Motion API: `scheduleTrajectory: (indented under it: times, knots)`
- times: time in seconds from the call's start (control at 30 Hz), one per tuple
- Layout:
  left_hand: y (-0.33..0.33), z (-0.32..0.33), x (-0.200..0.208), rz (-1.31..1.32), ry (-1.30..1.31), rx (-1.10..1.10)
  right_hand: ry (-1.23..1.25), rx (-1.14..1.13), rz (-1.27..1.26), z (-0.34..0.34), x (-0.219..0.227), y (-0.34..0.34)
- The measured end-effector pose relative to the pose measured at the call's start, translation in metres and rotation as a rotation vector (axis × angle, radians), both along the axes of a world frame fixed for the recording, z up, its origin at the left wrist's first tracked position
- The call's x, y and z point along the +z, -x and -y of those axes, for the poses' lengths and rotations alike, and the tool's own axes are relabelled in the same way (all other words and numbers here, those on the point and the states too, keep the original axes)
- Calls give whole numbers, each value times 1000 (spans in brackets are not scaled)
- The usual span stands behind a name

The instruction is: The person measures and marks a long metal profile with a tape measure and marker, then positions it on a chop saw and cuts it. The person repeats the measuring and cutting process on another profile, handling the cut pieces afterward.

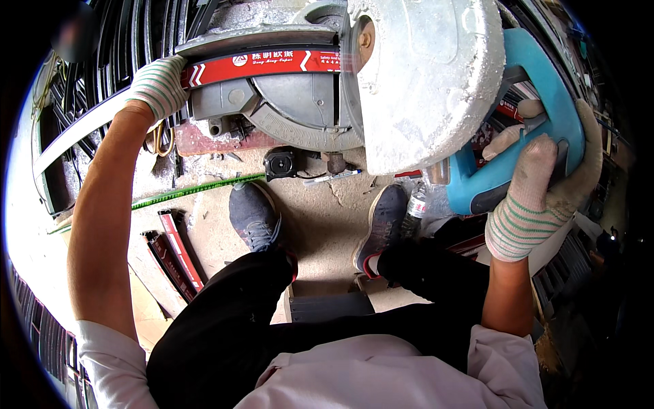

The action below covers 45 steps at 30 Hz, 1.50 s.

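Note:
A miter saw stands in front of me, its pale, dust-coated blade guard (429,88) lowered over the grey saw table (293,102). My right hand (531,198), in a white glove with green stripes, is wrapped round the saw's blue handle (558,116). A long profile strip (272,63) with red film lies against the saw's fence (259,41) and runs out to the left. My gloved left hand (158,87) closes over this strip just left of the saw table. Part of the blade (351,75) shows beside the guard, where the strip passes out of sight.
On the floor before my shoes lie a black tape measure (279,163) with its green tape (197,191) drawn out leftward, and a pen (332,177). A plastic bottle (414,208) stands by my right shoe. Short red-filmed offcuts (180,249) lie left; dark profiles (143,31) are stacked behind.

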<state>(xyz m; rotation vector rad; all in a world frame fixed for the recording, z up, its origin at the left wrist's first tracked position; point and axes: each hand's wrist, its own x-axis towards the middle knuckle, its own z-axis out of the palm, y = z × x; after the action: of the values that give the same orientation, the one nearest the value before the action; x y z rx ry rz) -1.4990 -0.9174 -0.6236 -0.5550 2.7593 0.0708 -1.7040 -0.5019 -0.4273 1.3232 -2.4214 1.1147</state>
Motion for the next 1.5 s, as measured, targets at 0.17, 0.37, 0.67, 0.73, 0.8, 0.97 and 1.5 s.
scheduleTrajectory:
  times: [0.17, 0.37, 0.67, 0.73, 0.8, 0.97, 1.5]
  knots:
    - [-1, 1, -2, 4, -36, 37, 91, 45, 236, 4, 3, -4]
    - [3, -5, 5, 7, -25, 23, 17, 72, 214, 8, 16, 7]
    - [-1, -1, 4, -30, -45, 22, 95, 23, 290, 9, 12, 1]
    - [0, -2, 4, -9, -50, 45, 65, 32, 209, 3, 7, 4]
    - [2, -4, 5, 10, -48, 54, 17, 23, 101, -5, 4, 9]
    - [3, -5, 7, 34, -41, 54, 251, 88, 374, 7, 1, -5]
    - [2, -6, 7, 25, -20, 43, 254, 94, 353, 2, -6, -4]
